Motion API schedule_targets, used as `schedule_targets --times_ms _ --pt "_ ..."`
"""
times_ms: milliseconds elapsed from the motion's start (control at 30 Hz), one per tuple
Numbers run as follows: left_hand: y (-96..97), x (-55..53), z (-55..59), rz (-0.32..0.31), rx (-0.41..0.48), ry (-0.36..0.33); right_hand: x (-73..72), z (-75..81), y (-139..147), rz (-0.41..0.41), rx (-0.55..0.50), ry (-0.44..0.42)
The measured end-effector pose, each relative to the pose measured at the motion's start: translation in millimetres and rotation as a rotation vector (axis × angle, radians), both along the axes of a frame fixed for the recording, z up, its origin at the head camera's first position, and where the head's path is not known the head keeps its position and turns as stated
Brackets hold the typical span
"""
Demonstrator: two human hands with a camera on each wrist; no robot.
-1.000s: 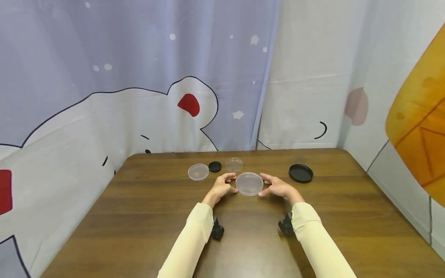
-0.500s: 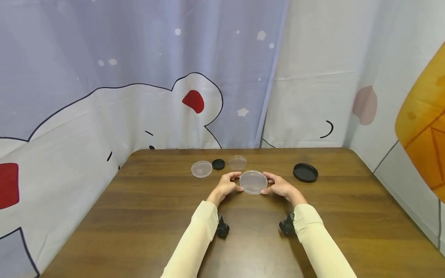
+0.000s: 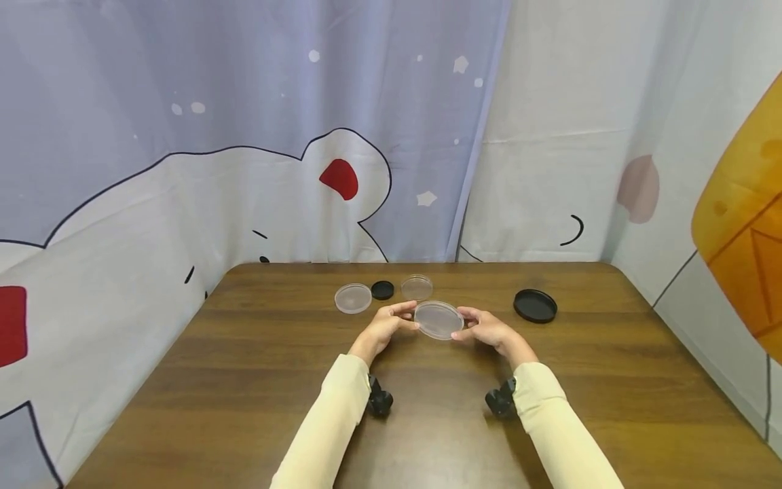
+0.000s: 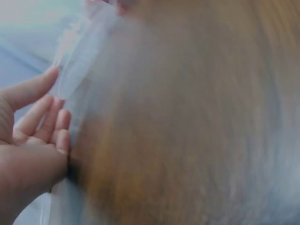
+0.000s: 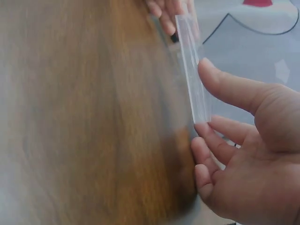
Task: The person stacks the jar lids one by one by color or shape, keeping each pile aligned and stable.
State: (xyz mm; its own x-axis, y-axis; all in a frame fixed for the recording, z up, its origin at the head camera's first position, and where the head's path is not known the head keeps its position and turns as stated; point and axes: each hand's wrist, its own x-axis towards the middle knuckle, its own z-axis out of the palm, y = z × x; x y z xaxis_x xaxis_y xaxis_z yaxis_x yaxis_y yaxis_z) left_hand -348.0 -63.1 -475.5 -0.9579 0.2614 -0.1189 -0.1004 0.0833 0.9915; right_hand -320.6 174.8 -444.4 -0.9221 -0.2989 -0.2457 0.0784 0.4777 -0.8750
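With my left hand [image 3: 382, 328] I pinch the near-left rim of a round, clear plastic dish [image 3: 438, 320], thumb on one face and fingertips on the other, while my right hand [image 3: 491, 331] grips its right side the same way. I have the dish between both hands over the brown wooden table [image 3: 440, 435]; blur in the left wrist view leaves me unsure whether it is one piece or two. Beyond it lie a second clear round dish [image 3: 353, 299], a small black disc [image 3: 382, 291] and a third clear round dish [image 3: 417, 286]. A larger shallow black round dish [image 3: 535, 306] sits apart, to my right.
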Motion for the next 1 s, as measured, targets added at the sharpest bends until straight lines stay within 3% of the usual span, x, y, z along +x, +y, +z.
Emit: schedule_targets --times_ms 167,400,667,1000 --pt "-9.3 5.6 3.8 0.017 0.094 -0.072 6.1 4.7 -8 -0.022 -0.043 -0.028" --pt "-30.9 18.9 5.8 -0.027 0.229 -0.127 14.5 9.5 -26 -0.072 -0.115 -0.056" --pt "-55.1 27.3 0.1 -0.010 0.145 -0.105 23.5 2.8 -50 -0.066 -0.084 -0.028" --pt "-59.0 33.1 -0.2 -0.012 0.061 -0.075 28.0 -1.4 -57 -0.089 -0.058 -0.003"
